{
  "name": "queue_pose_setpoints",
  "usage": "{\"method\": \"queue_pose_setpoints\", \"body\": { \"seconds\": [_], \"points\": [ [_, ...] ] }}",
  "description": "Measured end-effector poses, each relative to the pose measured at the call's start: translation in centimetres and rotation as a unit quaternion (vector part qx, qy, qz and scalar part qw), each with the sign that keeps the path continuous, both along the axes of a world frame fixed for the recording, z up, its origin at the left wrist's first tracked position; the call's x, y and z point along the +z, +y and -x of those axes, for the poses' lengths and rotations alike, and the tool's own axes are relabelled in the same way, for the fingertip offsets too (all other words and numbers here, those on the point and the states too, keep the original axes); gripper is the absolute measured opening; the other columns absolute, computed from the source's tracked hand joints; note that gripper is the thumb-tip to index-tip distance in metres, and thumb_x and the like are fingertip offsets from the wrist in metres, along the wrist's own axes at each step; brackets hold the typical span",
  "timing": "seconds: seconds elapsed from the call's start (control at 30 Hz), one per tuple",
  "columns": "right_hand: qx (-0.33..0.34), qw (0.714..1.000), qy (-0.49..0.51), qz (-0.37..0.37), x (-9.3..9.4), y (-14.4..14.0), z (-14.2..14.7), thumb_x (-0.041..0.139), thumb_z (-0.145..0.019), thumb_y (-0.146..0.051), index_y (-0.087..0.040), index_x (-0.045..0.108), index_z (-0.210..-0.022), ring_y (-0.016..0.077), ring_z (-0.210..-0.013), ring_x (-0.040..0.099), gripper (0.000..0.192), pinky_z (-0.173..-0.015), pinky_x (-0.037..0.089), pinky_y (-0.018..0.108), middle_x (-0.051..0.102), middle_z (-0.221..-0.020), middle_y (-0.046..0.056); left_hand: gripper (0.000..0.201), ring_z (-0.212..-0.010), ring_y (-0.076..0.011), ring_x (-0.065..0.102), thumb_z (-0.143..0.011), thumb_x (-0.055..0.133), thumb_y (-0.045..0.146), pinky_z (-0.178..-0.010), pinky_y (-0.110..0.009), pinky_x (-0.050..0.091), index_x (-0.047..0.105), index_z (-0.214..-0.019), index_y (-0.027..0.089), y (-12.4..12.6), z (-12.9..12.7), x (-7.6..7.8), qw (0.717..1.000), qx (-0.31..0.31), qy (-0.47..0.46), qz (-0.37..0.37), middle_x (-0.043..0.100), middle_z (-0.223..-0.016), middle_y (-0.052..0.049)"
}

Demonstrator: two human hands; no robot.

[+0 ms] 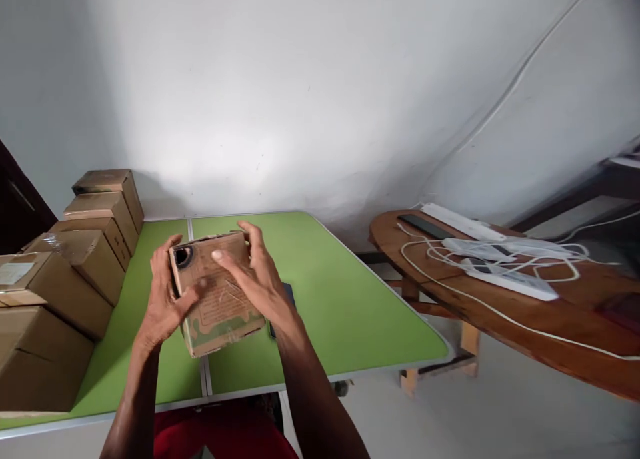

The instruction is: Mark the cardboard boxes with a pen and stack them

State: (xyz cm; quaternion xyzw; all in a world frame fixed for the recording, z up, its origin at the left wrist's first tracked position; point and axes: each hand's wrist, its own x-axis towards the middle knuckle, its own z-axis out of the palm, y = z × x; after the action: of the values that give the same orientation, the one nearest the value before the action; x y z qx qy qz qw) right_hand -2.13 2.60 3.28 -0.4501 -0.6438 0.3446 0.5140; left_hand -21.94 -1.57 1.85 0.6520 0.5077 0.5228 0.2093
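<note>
Between my two hands is a small brown cardboard box [227, 305], tilted and held over the green table. It has printed text, a green camouflage band along its lower edge and a dark-rimmed hole near its upper left corner. My left hand [163, 295] grips the left side, thumb on the printed face. On the right side my right hand [260, 279] holds on, its thumb laid across the face and its fingers over the top edge. Partly hidden behind my right wrist, a dark flat object [289, 293] lies on the table.
Several cardboard boxes [95, 259] stand in a row along the left of the green folding table [345, 305]. To the right, a brown wooden table [500, 312] carries white power strips [510, 279] and tangled white cables [420, 259]. A white wall [300, 99] rises behind.
</note>
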Motion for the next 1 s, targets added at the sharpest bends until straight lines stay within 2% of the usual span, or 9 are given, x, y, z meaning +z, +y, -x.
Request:
{"method": "queue_pose_setpoints", "body": {
  "seconds": [0.1,0.2,0.3,0.4,0.6,0.67,0.77,0.83,1.0],
  "points": [
    [-0.022,0.997,0.065,0.023,-3.3,1.2,-2.5,0.062,-0.108,-0.074,-0.025,0.051,-0.163,0.0330,-0.126,0.077,0.074,-0.097,0.067,0.046,0.072,-0.153,0.020,0.088,-0.142,-0.0410,0.062,-0.086,0.086,0.066,-0.116,-0.062,0.056,0.051,-0.157,0.029,0.3,1.2,0.3,0.997,0.009,-0.067,0.030,0.062,-0.154,-0.016],
    [-0.080,0.982,-0.136,0.108,-7.1,1.3,-4.5,0.045,-0.120,-0.048,-0.018,0.066,-0.143,0.0298,-0.116,0.080,0.043,-0.094,0.063,0.040,0.081,-0.133,0.020,0.082,-0.132,-0.0365,0.068,-0.084,0.090,0.065,-0.110,-0.054,0.060,0.055,-0.150,0.029,0.6,2.1,0.7,0.992,0.021,-0.115,0.038,0.068,-0.144,-0.012],
    [-0.024,0.921,-0.332,0.201,-9.9,0.1,-4.4,0.069,-0.108,-0.027,-0.017,0.076,-0.117,0.0300,-0.113,0.082,0.015,-0.098,0.058,0.036,0.087,-0.113,0.015,0.075,-0.127,-0.0338,0.068,-0.083,0.092,0.062,-0.106,-0.049,0.060,0.061,-0.144,0.030,0.9,2.3,1.0,0.992,0.034,-0.117,0.021,0.070,-0.137,-0.008],
    [-0.001,0.903,-0.358,0.238,-11.4,-0.6,-2.5,0.081,-0.101,-0.025,-0.018,0.078,-0.118,0.0326,-0.123,0.081,0.019,-0.099,0.057,0.035,0.087,-0.128,0.017,0.074,-0.124,-0.0320,0.065,-0.081,0.094,0.063,-0.103,-0.045,0.060,0.064,-0.141,0.031,1.2,2.0,1.1,0.993,0.037,-0.112,0.006,0.069,-0.135,-0.006],
    [-0.041,0.886,-0.367,0.281,-11.9,0.1,-1.2,0.067,-0.108,-0.019,-0.012,0.068,-0.144,0.0373,-0.131,0.080,0.037,-0.100,0.058,0.039,0.081,-0.139,0.027,0.076,-0.125,-0.0328,0.064,-0.081,0.095,0.065,-0.099,-0.045,0.060,0.064,-0.142,0.032,1.3,1.9,1.2,0.995,0.028,-0.093,0.009,0.068,-0.137,-0.005],
    [-0.051,0.889,-0.354,0.287,-12.0,0.3,-1.7,0.071,-0.104,-0.018,-0.014,0.072,-0.135,0.0381,-0.128,0.081,0.032,-0.099,0.058,0.040,0.083,-0.135,0.026,0.074,-0.126,-0.0337,0.064,-0.082,0.093,0.066,-0.101,-0.047,0.060,0.064,-0.142,0.034,1.3,1.9,1.3,0.996,0.029,-0.087,0.003,0.067,-0.136,-0.005],
    [-0.064,0.907,-0.311,0.278,-12.2,0.6,-2.7,0.076,-0.094,-0.016,-0.019,0.074,-0.095,0.0360,-0.116,0.084,0.004,-0.092,0.059,0.036,0.087,-0.110,0.020,0.074,-0.125,-0.0341,0.064,-0.083,0.092,0.067,-0.101,-0.049,0.060,0.063,-0.143,0.034,1.4,1.8,1.2,0.996,0.025,-0.082,0.001,0.067,-0.136,-0.007],
    [-0.083,0.926,-0.262,0.258,-11.8,1.0,-3.6,0.076,-0.090,-0.016,-0.022,0.065,-0.077,0.0332,-0.098,0.085,0.018,-0.082,0.058,0.034,0.083,-0.085,0.014,0.079,-0.126,-0.0349,0.065,-0.083,0.092,0.067,-0.102,-0.050,0.060,0.062,-0.147,0.033,1.5,1.8,1.1,0.997,0.015,-0.079,0.010,0.067,-0.139,-0.008],
    [-0.128,0.981,-0.059,0.134,-7.7,1.5,-6.2,0.050,-0.109,-0.041,-0.026,0.057,-0.092,0.0229,-0.071,0.079,0.024,-0.063,0.059,0.030,0.073,-0.072,0.003,0.082,-0.142,-0.0397,0.060,-0.086,0.089,0.068,-0.124,-0.061,0.049,0.059,-0.153,0.033,1.5,1.8,0.5,0.999,0.016,-0.048,0.012,0.064,-0.150,-0.011]
  ]
}}
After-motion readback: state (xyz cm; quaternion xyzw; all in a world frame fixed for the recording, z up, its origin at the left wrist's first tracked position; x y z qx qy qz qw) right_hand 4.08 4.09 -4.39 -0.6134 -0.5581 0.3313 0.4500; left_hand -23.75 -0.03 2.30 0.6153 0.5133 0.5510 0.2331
